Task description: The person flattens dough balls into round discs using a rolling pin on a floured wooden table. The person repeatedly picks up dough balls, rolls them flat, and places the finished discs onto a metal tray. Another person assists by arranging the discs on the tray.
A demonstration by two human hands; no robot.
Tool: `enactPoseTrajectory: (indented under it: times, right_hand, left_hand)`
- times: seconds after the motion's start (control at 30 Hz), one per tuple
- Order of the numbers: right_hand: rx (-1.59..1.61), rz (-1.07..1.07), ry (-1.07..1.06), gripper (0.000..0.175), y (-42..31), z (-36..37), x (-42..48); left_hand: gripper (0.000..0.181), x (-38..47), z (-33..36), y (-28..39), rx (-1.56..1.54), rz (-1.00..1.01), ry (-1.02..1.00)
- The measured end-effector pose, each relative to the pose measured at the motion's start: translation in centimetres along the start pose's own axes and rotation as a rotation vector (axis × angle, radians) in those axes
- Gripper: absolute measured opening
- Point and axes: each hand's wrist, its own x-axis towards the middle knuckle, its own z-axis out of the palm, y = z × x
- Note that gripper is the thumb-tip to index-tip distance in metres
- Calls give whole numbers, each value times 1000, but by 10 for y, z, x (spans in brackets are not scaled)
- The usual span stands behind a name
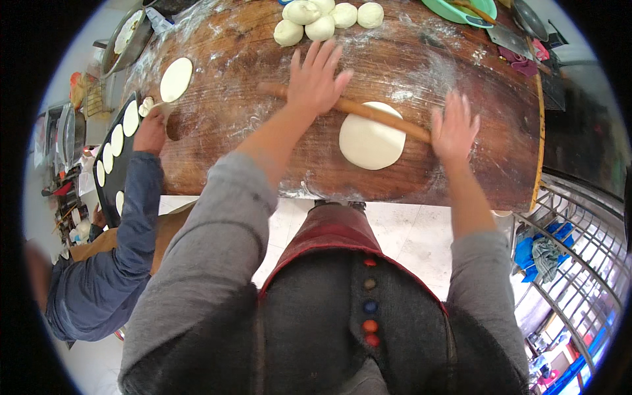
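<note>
A wooden rolling pin [375,116] lies slanted over the upper part of a round, flat dough sheet [371,148]. My left hand [315,79] has its palm on the pin left of the dough, fingers stretched out and spread. At the pin's right end is my right hand [455,127], flat and slightly blurred, fingers extended; neither hand wraps around the wood. Both hands are above a flour-dusted wooden table [237,143]. Beyond my left hand, several dough balls [320,27] sit in a cluster, some stacked on others.
To the left, a co-worker's hand [149,132] holds a scraper-like tool beside a small dough lump [146,106]. A dark tray [114,170] carries several dough rounds; another round [176,79] lies nearby. At upper right are a green basin [456,15] and a cleaver [511,40].
</note>
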Motion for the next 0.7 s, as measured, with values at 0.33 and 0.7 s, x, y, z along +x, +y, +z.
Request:
enactPoseTrajectory:
  times: [0.33,0.7]
  right_hand:
    - [82,17,-282,59,-20,-45,-74]
    - [161,-31,-368,66,-61,-89,-179]
  left_hand:
    - [54,-58,-44,14,-95,21,-172]
    - [60,-176,-94,22,-172,-9,-245]
